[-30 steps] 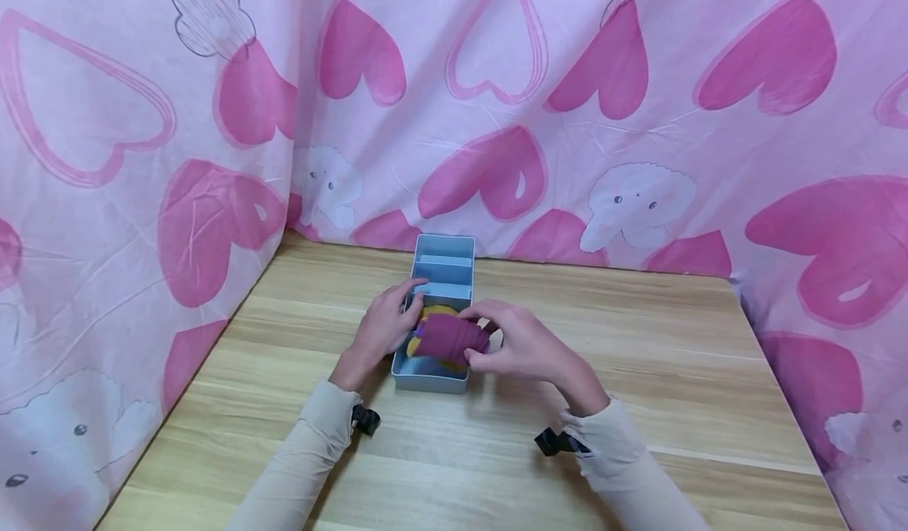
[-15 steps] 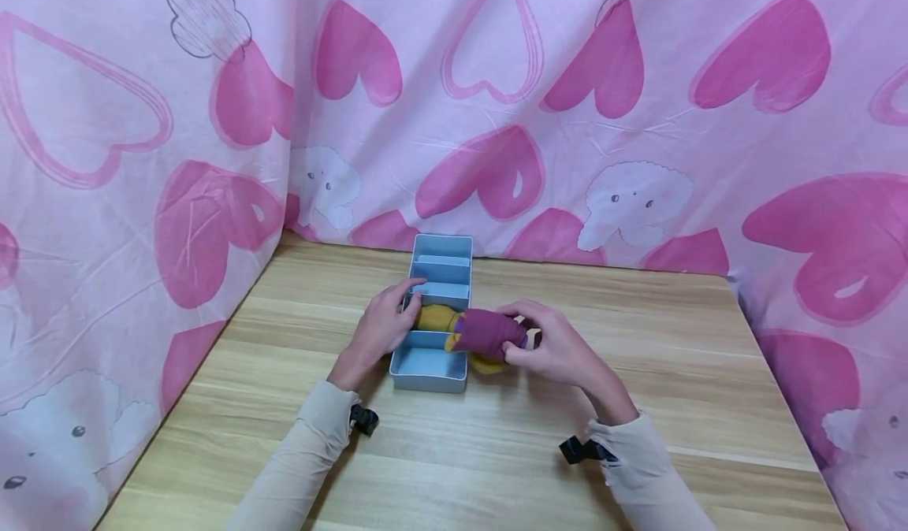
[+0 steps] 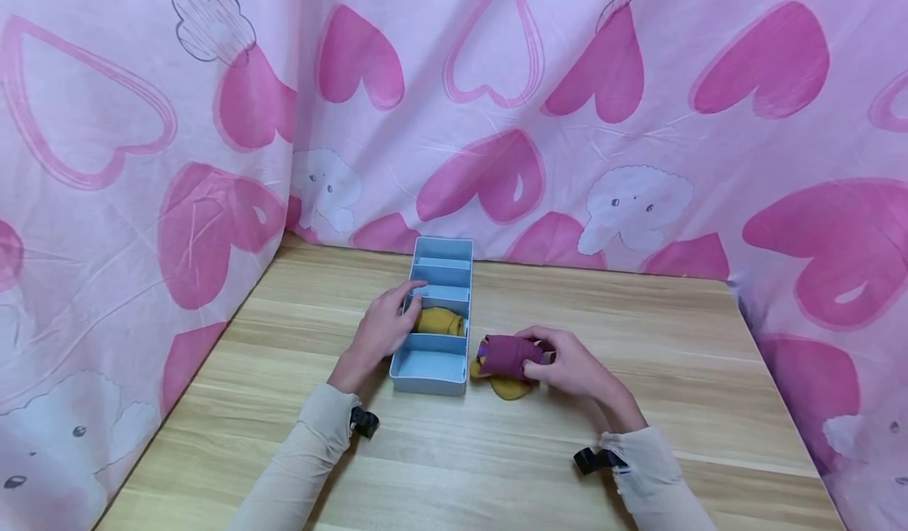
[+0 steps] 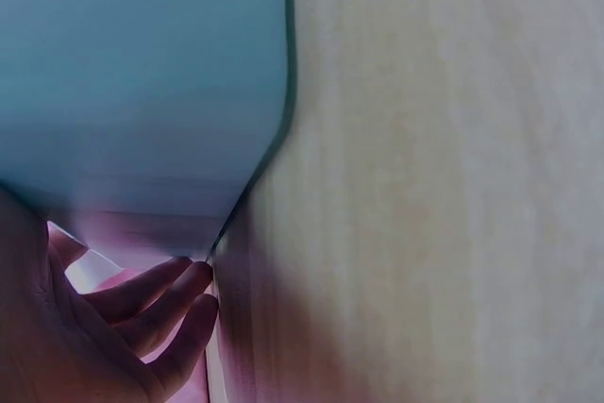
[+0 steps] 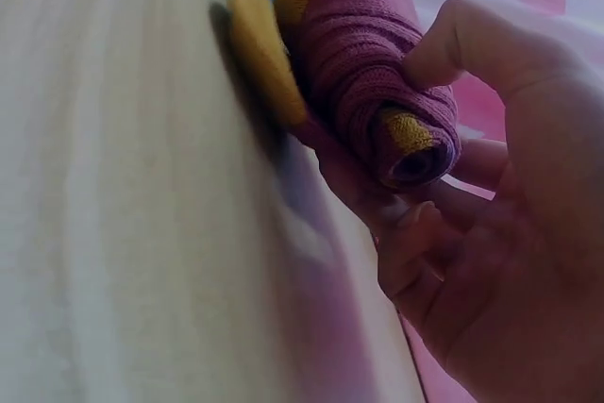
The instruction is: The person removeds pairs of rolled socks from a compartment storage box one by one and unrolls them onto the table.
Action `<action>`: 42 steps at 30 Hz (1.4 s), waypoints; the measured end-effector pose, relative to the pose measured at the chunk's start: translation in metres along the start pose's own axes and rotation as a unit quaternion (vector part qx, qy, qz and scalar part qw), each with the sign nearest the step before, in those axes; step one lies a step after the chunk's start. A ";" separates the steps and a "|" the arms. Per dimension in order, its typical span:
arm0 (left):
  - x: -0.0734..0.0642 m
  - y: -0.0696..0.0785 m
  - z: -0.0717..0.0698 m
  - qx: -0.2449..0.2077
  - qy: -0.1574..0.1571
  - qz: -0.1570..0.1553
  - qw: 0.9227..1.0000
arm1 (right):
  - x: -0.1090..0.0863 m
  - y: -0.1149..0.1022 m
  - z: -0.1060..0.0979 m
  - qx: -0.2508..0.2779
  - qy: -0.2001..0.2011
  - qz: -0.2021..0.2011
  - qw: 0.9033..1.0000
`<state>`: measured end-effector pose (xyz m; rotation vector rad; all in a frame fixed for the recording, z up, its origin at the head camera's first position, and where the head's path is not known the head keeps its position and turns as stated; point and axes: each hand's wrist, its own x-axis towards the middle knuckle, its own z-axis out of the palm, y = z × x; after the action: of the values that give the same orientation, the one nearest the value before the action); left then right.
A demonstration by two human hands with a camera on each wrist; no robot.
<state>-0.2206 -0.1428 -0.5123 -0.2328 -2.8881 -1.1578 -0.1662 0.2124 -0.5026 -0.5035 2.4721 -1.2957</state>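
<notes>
In the head view, my right hand [image 3: 571, 365] holds a rolled pair of maroon socks [image 3: 509, 356] with mustard ends, right of a blue-grey divided box [image 3: 429, 387]. The right wrist view shows the thumb on top of the roll [image 5: 363, 54] and fingers beneath it; one mustard end [image 5: 264, 54] hangs loose near the tabletop. My left hand [image 3: 383, 322] grips the box's left side, index finger and thumb at the rim; the left wrist view has its fingertips against the box's outer wall [image 4: 142, 92]. A mustard rolled sock [image 3: 437, 321] lies in one compartment.
The box stands on a wood-grain table [image 3: 638, 334], its other visible compartments holding nothing. Behind and at the sides hangs a pink curtain [image 3: 489, 58] with hearts. Each wrist carries a small black camera mount [image 3: 364, 421].
My right hand has carried the maroon socks out from over the box, rightward and down toward the tabletop. The mustard roll in the box is now uncovered. My left hand stays at the box.
</notes>
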 end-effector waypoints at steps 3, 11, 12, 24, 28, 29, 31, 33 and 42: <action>-0.001 0.001 0.001 -0.003 0.000 -0.001 1.000 | -0.002 0.009 0.004 0.030 -0.004 0.012 0.999; 0.000 -0.001 0.001 -0.010 0.001 0.001 1.000 | 0.000 0.018 0.003 0.049 0.026 -0.012 0.998; 0.000 -0.001 0.001 -0.009 0.006 0.002 1.000 | 0.001 0.019 0.002 0.042 0.030 -0.022 0.998; -0.006 0.009 -0.005 0.088 0.171 0.164 0.968 | -0.003 0.020 -0.004 0.010 0.030 -0.063 0.998; -0.009 0.026 -0.004 0.112 0.177 0.202 0.957 | -0.004 0.020 -0.004 0.018 0.018 -0.056 0.998; -0.011 0.032 -0.003 0.113 0.171 0.213 0.955 | -0.004 0.020 -0.004 0.017 0.017 -0.057 0.998; -0.016 0.046 0.001 0.110 0.150 0.237 0.954 | -0.002 0.020 -0.003 0.010 0.017 -0.063 0.998; -0.021 0.063 0.007 0.109 0.122 0.265 0.950 | -0.001 0.019 -0.002 -0.002 0.022 -0.070 0.997; -0.048 0.119 0.049 0.113 0.025 0.355 0.928 | 0.002 0.023 0.002 -0.016 0.065 -0.091 0.994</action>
<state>-0.1539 -0.0303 -0.4694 -1.0988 -2.4773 -0.6741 -0.1710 0.2218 -0.5231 -0.6868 2.6090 -1.4004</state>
